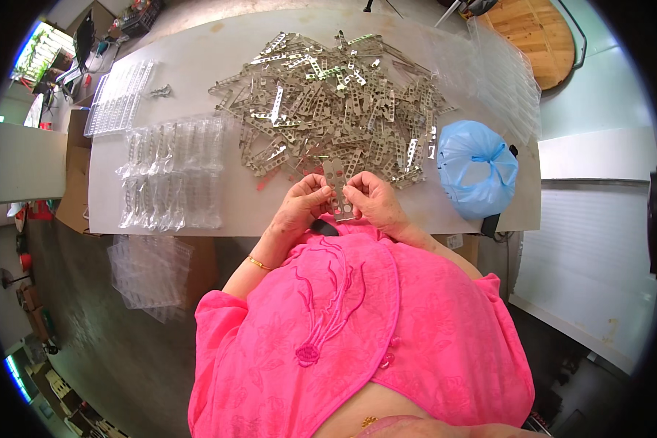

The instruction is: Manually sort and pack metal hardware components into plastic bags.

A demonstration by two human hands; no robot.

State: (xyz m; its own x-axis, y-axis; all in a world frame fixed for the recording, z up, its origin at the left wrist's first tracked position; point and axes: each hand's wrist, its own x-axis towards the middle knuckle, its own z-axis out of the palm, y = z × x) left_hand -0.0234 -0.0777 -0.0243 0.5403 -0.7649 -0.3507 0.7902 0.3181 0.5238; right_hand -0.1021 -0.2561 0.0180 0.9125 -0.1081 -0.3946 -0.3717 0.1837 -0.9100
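Observation:
Between my hands, at the table's near edge, is a flat metal strip (338, 191) with round holes along it. My left hand (304, 198) pinches its left side, and my right hand (372, 201) pinches its right side. The strip's long side runs away from me, its near end close to my pink top. Just beyond my hands spreads a large heap of similar perforated metal strips (328, 109), lying at all angles. A few reddish pieces (268, 179) show at the heap's near edge.
Clear plastic trays, some in bags (171, 175), lie at the table's left, with another ribbed tray (120, 98) behind. A knotted blue plastic bag (477, 169) sits at the right. More clear trays (500, 80) lie at the far right. Other trays (152, 270) are below the left edge.

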